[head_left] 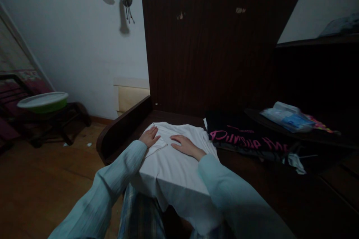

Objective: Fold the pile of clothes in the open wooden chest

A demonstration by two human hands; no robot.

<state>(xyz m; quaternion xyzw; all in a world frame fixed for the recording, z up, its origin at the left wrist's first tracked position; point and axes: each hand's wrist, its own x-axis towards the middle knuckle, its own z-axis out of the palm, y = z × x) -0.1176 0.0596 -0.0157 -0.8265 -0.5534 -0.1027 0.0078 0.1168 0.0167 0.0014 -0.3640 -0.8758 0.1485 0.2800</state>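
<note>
A white shirt lies spread over the dark wooden desk, its lower part hanging over the front edge above my knees. My left hand rests flat on the shirt's left side, where a sleeve-like flap is folded inward. Near the middle of the cloth, my right hand lies palm down with its fingers stretched out to the left. Both hands touch the fabric and neither grips it. Just right of the shirt is a dark folded garment with pink lettering.
A tissue pack in blue and white plastic lies at the right. A raised wooden side board borders the desk's left end, and a tall dark panel stands behind. On a chair at the far left sits a green basin.
</note>
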